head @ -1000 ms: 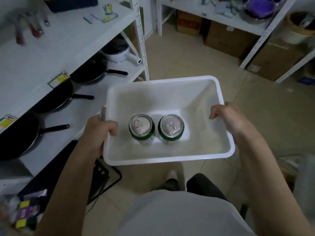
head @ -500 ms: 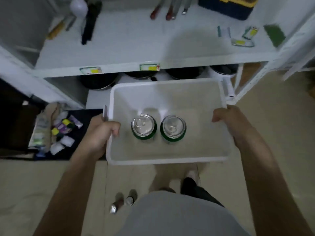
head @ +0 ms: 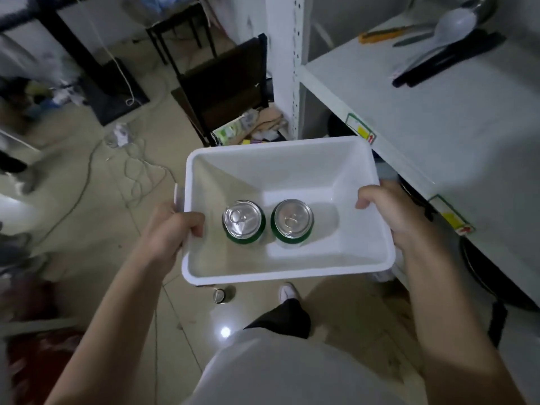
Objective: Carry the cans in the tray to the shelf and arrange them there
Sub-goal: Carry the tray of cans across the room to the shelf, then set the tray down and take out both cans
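Observation:
I hold a white plastic tray (head: 280, 153) in front of me with both hands. My left hand (head: 171, 229) grips its left rim and my right hand (head: 394, 211) grips its right rim. Two green cans with silver tops stand upright side by side in the tray's near half: the left can (head: 242, 220) and the right can (head: 292, 220). The white shelf (head: 438, 112) lies to the right, its edge close to the tray's right side.
Utensils, a black handle (head: 447, 58) and a grey spoon (head: 453, 21), lie on the shelf top. Dark pans show on the lower shelf (head: 479, 270). A black chair (head: 225, 83) and cables (head: 140, 176) are on the floor ahead. A small can (head: 219, 295) stands on the floor below the tray.
My view has swung leftwards: the shelf, straight ahead half a second ago, now sits on the right. The tray, both cans and my grip are unchanged.

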Available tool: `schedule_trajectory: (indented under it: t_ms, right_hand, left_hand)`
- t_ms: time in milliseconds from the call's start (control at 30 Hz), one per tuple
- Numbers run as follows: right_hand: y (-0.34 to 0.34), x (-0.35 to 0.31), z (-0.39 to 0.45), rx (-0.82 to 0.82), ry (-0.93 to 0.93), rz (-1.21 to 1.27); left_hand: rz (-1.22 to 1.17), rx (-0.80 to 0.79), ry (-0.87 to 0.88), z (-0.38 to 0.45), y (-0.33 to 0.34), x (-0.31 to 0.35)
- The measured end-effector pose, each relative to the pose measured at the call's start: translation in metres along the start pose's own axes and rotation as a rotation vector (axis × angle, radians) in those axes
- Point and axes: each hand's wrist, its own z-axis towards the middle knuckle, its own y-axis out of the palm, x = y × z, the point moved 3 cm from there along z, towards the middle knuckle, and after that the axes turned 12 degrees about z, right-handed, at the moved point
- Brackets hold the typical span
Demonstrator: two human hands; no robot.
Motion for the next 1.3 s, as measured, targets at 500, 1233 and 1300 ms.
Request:
schedule_trajectory:
  t_ms: [500, 1233, 1300]
  right_hand:
    - [0.043, 0.013, 0.249, -0.147, 0.131, -0.337]
    - [0.071, 0.112, 0.483, -0.111, 0.129, -0.57]
    - [0.066, 0.118, 0.492, -0.093, 0.144, -0.577]
  left_hand:
    - [-0.089, 0.223, -0.411, 0.168, 0.095, -0.053]
    - [-0.305, 0.186, -0.597, 0.342, 0.209, -0.164]
    - [-0.317, 0.17, -0.614, 0.347, 0.218, -0.168]
